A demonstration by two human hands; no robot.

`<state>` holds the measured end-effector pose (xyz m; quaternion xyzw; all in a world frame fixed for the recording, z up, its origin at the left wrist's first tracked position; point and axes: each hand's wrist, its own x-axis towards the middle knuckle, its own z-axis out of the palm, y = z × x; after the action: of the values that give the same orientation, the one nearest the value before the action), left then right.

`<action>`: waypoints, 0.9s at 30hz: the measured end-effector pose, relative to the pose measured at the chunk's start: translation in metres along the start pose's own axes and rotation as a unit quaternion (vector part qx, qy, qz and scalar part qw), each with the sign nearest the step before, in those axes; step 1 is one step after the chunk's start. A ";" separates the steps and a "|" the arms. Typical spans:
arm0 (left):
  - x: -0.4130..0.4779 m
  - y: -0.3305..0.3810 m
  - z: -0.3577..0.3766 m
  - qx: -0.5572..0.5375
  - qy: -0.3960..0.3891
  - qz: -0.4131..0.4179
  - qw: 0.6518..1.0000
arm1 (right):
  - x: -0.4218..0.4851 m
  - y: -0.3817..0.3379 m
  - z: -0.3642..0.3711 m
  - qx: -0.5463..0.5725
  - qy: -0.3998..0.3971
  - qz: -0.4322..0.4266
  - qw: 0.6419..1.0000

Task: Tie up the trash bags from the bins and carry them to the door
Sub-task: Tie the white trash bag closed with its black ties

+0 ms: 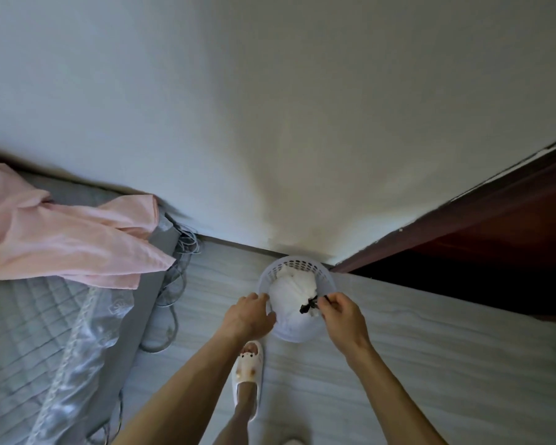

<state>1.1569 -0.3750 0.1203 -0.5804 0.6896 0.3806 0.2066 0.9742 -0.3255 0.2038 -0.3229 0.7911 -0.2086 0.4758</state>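
White wall [270, 123] meets pale floor [398, 348] behind a white perforated bin [297, 263] beside the dark door [495, 236]. Inside the bin sits a white trash bag [291, 287], its mouth gathered. The left hand [249, 314] grips the bin's rim; the right hand [342, 316] pinches the black drawstring [307, 306].

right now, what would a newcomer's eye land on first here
The white trash bag bunched in the white perforated bin at the foot of the wall, with the right hand pinching its black tie and the left hand holding its other side. Then the pink cloth on the bed at left.
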 end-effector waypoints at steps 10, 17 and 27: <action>0.103 -0.055 0.134 0.054 -0.012 0.012 0.998 | 0.016 0.052 0.019 0.097 0.043 -0.022 0.994; 0.138 -0.059 0.205 -0.006 0.009 0.011 1.000 | 0.021 0.045 0.021 0.103 0.039 -0.077 0.991; 0.152 -0.019 0.200 -0.296 0.001 -0.105 0.949 | 0.000 0.037 -0.003 0.174 0.067 -0.095 0.978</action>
<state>1.1071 -0.3206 -0.1208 -0.6851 0.4814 0.5430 0.0635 0.9598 -0.2993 0.1820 -0.2944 0.7387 -0.4085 0.4481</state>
